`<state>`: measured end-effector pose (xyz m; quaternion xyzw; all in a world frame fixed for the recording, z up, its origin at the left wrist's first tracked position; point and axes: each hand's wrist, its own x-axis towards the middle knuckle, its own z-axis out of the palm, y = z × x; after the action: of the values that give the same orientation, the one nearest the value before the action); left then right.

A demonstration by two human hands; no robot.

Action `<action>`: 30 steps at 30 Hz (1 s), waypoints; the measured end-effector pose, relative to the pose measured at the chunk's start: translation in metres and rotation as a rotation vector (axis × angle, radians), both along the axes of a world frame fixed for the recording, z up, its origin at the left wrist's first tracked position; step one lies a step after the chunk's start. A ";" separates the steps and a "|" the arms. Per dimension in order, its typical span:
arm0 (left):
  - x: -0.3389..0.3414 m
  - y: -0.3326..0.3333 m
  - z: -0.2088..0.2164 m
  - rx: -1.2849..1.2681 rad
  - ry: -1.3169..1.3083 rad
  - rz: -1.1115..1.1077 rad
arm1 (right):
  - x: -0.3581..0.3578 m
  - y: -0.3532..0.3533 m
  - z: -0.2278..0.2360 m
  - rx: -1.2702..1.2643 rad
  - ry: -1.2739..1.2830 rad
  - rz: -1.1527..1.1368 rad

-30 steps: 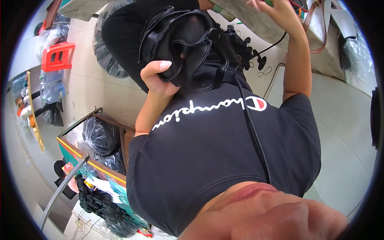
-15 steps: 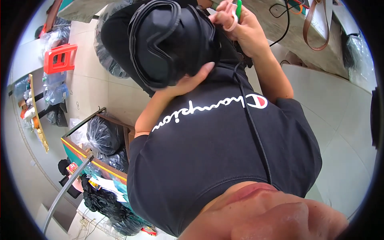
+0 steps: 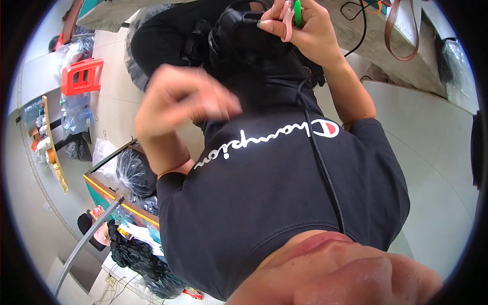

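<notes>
My right hand (image 3: 310,33) is closed on scissors with a pink finger loop (image 3: 287,25) and a green part (image 3: 298,12). The blades cannot be made out. Against its thumb and fingertips lies a black sewn item (image 3: 244,38) with raised, piped edges, bunched over my lap; its kind is not clear. My left hand (image 3: 185,96) is apart from that item, raised at the left in front of my shirt. Motion smears its fingers, and nothing can be made out in them.
A grey worktop (image 3: 401,56) at the upper right carries a brown strap (image 3: 394,35) and a black cable (image 3: 363,35). Left on the floor is a red stool (image 3: 82,76). Bagged black goods (image 3: 134,173) sit in a framed bin by my left elbow.
My left hand has let go of the black item and swung left, toward me. The item has dropped and bunched over my lap. My right hand keeps the scissors at nearly the same place.
</notes>
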<state>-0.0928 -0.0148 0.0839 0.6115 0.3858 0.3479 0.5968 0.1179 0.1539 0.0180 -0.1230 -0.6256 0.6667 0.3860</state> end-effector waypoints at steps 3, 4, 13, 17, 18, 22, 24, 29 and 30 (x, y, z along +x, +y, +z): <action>0.006 0.042 -0.044 0.456 0.340 0.577 | 0.006 -0.012 0.008 -0.091 0.015 0.091; 0.001 0.043 -0.060 0.464 0.435 0.528 | 0.009 -0.012 0.010 -0.095 -0.025 0.097; 0.048 0.035 -0.101 -0.287 -0.402 0.617 | 0.017 -0.010 -0.007 -0.167 0.020 -0.043; 0.054 0.031 -0.091 -0.769 -0.583 0.617 | 0.025 0.000 -0.010 -0.012 -0.399 -0.009; 0.049 0.028 -0.096 -0.780 -0.584 0.620 | 0.025 0.001 -0.005 -0.044 -0.483 -0.034; 0.047 0.036 -0.100 -0.854 -0.945 0.403 | 0.056 0.017 -0.009 0.732 -0.437 -0.272; 0.059 0.041 -0.087 -0.910 -0.823 0.737 | 0.070 0.026 -0.034 0.929 -0.493 -0.240; 0.049 0.035 -0.100 -0.903 -0.933 0.630 | 0.078 0.018 -0.044 1.239 -0.722 -0.219; 0.049 0.034 -0.100 -0.927 -0.907 0.647 | 0.077 0.018 -0.045 1.235 -0.725 -0.217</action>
<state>-0.0439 0.0194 -0.0157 -0.0538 0.3697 0.5273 0.7632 0.1952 0.1717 -0.0274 -0.1571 -0.9611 0.0668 0.2173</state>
